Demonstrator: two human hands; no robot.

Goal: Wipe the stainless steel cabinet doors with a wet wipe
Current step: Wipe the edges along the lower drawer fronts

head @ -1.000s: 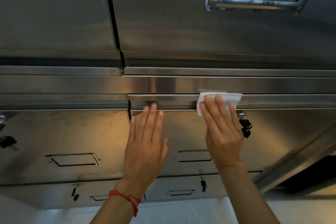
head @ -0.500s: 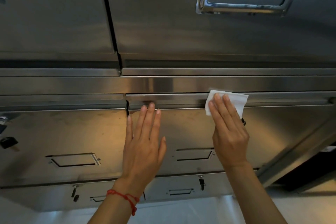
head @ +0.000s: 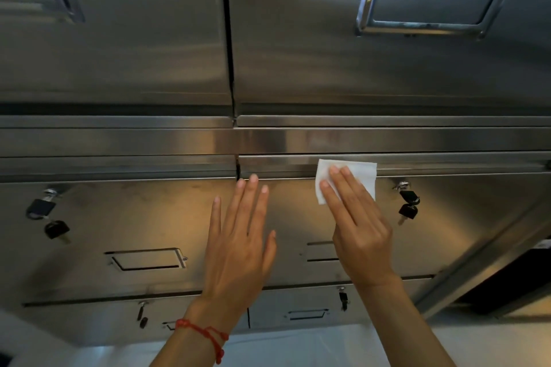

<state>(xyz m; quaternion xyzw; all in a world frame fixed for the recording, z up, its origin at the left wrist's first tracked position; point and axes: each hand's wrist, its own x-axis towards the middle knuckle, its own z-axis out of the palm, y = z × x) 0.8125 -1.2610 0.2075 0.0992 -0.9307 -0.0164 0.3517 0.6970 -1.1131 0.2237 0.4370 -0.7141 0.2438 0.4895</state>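
A bank of stainless steel cabinet doors fills the view. My right hand [head: 360,226] presses a white wet wipe [head: 362,174] flat against the top edge of the middle-right door [head: 298,217], fingers straight over the wipe. My left hand [head: 238,244] rests flat on the same door to the left, fingers spread, holding nothing; a red string bracelet circles its wrist. The wipe's lower part is hidden under my fingers.
Keys hang from locks on the right door [head: 408,202] and the left door [head: 44,211]. Recessed handles [head: 146,259] sit in the doors. Larger upper doors carry a framed metal handle [head: 423,24]. Lower drawers with small keys [head: 343,298] lie below. A dark gap opens at the right edge.
My right hand slid the wipe rightward along the door's top edge, then back left and slightly down, uncovering the keys on the right. My left hand stays flat on the door.
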